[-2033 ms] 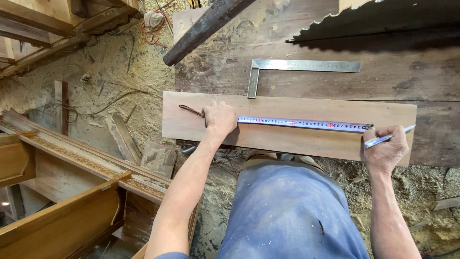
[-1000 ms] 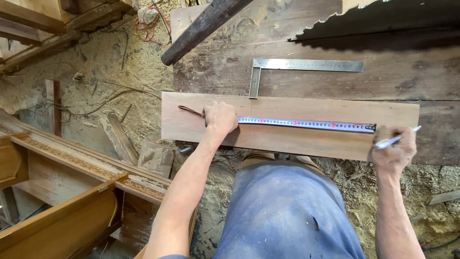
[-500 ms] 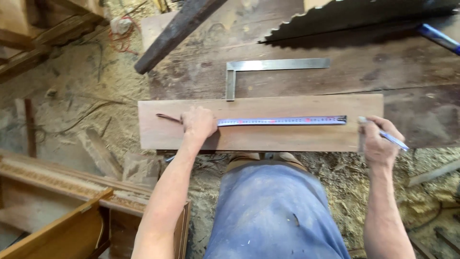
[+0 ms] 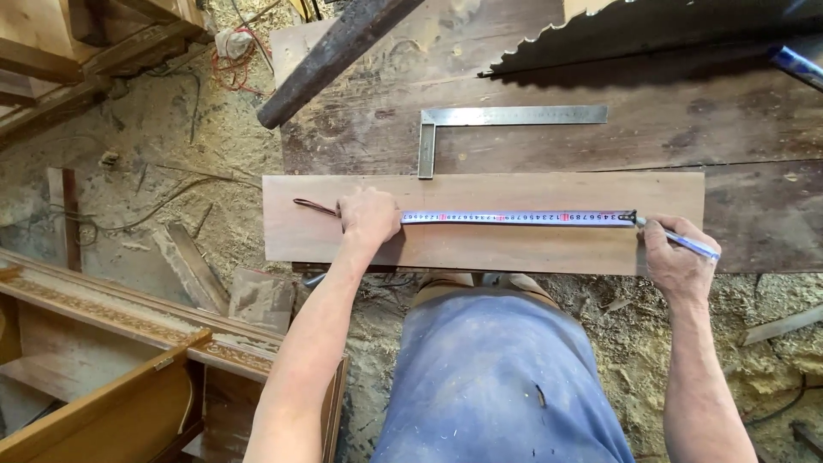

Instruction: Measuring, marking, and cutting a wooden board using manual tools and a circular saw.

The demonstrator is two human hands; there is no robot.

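Observation:
A reddish wooden board (image 4: pixel 480 249) lies crosswise on a rough work table (image 4: pixel 531 146). A tape measure blade (image 4: pixel 514 218) stretches along the board. My left hand (image 4: pixel 369 214) is closed over the tape's case at the blade's left end, its strap trailing left. My right hand (image 4: pixel 677 257) grips a blue pen (image 4: pixel 686 243) with the tip at the blade's right end hook, near the board's right part.
A steel try square (image 4: pixel 506 120) lies on the table just behind the board. A dark beam (image 4: pixel 334 56) slants over the table's left corner. A toothed dark sheet (image 4: pixel 651 30) sits at the back right. Carved wooden furniture parts (image 4: pixel 111 360) stand at the lower left on a sawdust-covered floor.
The view shifted. My right hand brought the pen in from the board's right end to the tape's hook. My left hand stayed on the tape case.

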